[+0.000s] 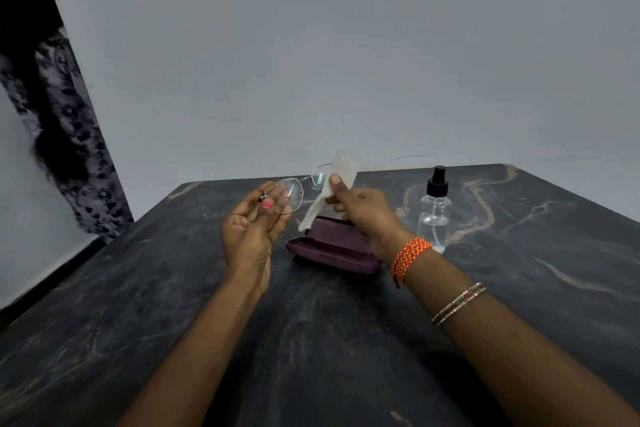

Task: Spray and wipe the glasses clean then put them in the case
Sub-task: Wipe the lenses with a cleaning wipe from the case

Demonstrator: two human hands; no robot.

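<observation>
Thin wire-framed glasses [294, 191] are held up over the middle of the dark marble table [173, 305]. My left hand [254, 229] grips them at the left lens and hinge, where droplets show on the lens. My right hand [363, 215] pinches a white cloth [329, 191] around the right lens, with the cloth's tail hanging down. One temple arm sticks out to the right behind the cloth. A purple glasses case [332, 250] lies open on the table right below both hands, partly hidden by my right wrist.
A clear spray bottle [435, 210] with a black pump top stands upright just right of the case. The table ends at a grey wall behind. A patterned dark curtain [65, 121] hangs at the left, past the table's left edge.
</observation>
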